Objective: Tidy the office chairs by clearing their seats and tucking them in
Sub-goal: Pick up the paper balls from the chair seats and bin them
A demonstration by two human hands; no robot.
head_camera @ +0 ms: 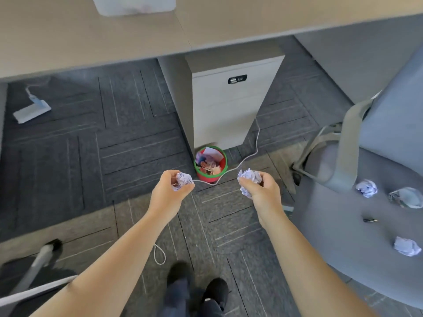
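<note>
My left hand (168,193) grips a crumpled paper ball (183,180), and my right hand (261,193) grips a second crumpled paper ball (249,179). Both hands hover just in front of a small red bin with a green rim (210,164) that is full of scraps. At the right stands a grey office chair (357,225), turned away from the desk. On its seat lie three paper balls (366,188) (406,197) (407,246) and a small dark object (370,220).
A beige desk (114,42) spans the top, with a white drawer cabinet (231,106) under it behind the bin. A white cable (249,154) runs across the grey carpet. A power strip (32,112) lies far left. Another chair's base (39,266) is at lower left, my shoes (199,287) below.
</note>
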